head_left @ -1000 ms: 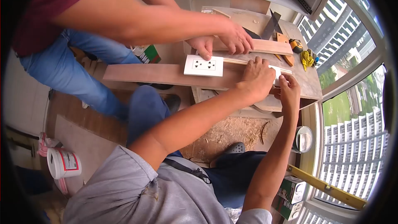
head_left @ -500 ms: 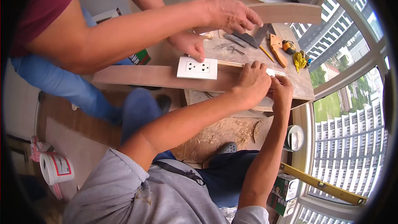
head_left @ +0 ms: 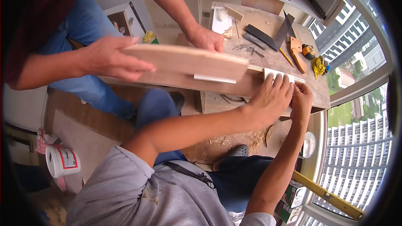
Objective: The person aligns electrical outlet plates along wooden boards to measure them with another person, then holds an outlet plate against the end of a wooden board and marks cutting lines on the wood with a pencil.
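My left hand (head_left: 272, 100) has its fingers bent over a white plate (head_left: 270, 73), holding it at the right end of a long wooden piece (head_left: 249, 87) with raised edges. Close beside it, my right hand (head_left: 302, 100) is closed in a pinch at that same end; what its fingertips grip is hidden. Farther left on the wooden piece lies a white socket plate (head_left: 215, 78), mostly covered by a loose board (head_left: 188, 60). A co-worker's blurred hand (head_left: 117, 58) is at the board's left end, and their other hand (head_left: 206, 38) is behind it.
On the workbench (head_left: 272, 60) lie a handsaw (head_left: 296, 52), a pencil (head_left: 287, 57), a yellow tape measure (head_left: 308, 51), a yellow cloth (head_left: 318, 67) and loose screws or nails. A white bucket (head_left: 63, 161) stands at lower left. A yellow spirit level (head_left: 328, 194) leans by the window.
The co-worker has brought the loose board over the wooden piece, covering most of the socket plate. A white plate now shows under my left fingers. The view has shifted slightly.
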The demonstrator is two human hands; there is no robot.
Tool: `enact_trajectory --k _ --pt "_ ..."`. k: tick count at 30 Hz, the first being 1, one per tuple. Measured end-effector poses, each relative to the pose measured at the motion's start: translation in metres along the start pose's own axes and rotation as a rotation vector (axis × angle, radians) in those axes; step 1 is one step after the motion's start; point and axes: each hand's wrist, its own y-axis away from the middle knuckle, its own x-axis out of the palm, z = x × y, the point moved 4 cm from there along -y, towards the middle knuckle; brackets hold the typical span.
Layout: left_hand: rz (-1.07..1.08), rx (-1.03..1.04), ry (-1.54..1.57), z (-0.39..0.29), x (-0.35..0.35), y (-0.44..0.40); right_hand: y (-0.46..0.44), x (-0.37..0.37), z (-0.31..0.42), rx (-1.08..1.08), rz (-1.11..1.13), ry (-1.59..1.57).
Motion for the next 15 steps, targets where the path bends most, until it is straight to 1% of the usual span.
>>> enact_trajectory --k 1,2,4,5,7,8,10,11,12,15 --pt "0.152 -0.001 0.205 -0.005 -0.010 0.012 -0.006 -0.004 -0.005 -0.034 0.029 0.057" --pt "0.158 0.002 0.203 -0.009 -0.020 0.028 -0.005 -0.003 -0.003 -0.029 0.029 0.052" --pt "0.200 0.051 0.456 -0.017 -0.037 0.061 0.002 -0.001 0.002 0.060 0.009 0.062" --pt "0.220 0.058 0.457 -0.017 -0.042 0.076 0.004 0.000 0.004 0.060 -0.010 0.092" --pt "0.281 0.029 0.612 -0.013 -0.047 0.104 0.003 0.000 0.002 0.042 -0.002 0.097" --pt "0.297 0.035 0.617 -0.010 -0.048 0.116 0.003 0.000 0.002 0.027 0.006 0.105" --pt "0.382 -0.060 0.664 -0.001 -0.046 0.136 0.005 0.002 0.005 0.033 -0.010 0.117" --pt "0.337 -0.077 0.648 0.005 -0.048 0.141 0.007 0.001 0.006 0.027 -0.019 0.135" --pt "0.347 -0.071 0.659 0.009 -0.046 0.147 0.009 0.000 0.006 0.038 -0.030 0.137" --pt "0.299 -0.098 0.556 0.024 -0.042 0.160 0.008 0.000 0.005 0.061 -0.013 0.151"
